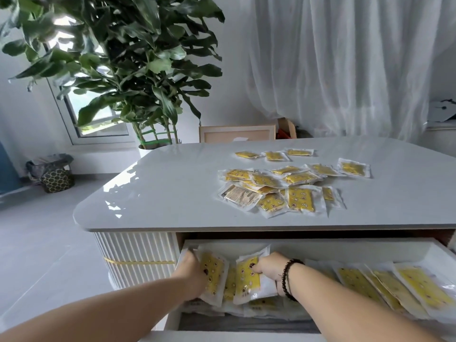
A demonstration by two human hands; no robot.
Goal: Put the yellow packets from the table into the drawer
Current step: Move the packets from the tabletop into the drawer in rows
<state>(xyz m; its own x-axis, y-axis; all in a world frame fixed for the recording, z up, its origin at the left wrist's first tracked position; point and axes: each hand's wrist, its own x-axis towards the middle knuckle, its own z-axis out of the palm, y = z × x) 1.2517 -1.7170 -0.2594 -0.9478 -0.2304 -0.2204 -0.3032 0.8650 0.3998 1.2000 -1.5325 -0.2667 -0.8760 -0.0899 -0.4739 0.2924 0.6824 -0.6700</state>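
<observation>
Both my hands reach into the open drawer (370, 245). My left hand (195, 275) grips one upright yellow packet (213, 277); my right hand (269, 267) pinches another (246, 280). More packets (293, 186) lie on the table (172, 188).

A glossy pale grey table (172, 193) with rounded corners fills the middle of the view, its top reflecting window light along the left edge. The left half of the top carries nothing but those reflections. On the right half lies a loose scatter of flat yellow packets in clear plastic wrappers (293, 188). Three of them sit in a short row at the far side (274, 154). Nearer, the rest overlap in a messy cluster, some face up and tilted at different angles. One packet at the cluster's near left shows a pale beige printed back (240, 195). One packet lies slightly apart at the far right (353, 168).
</observation>
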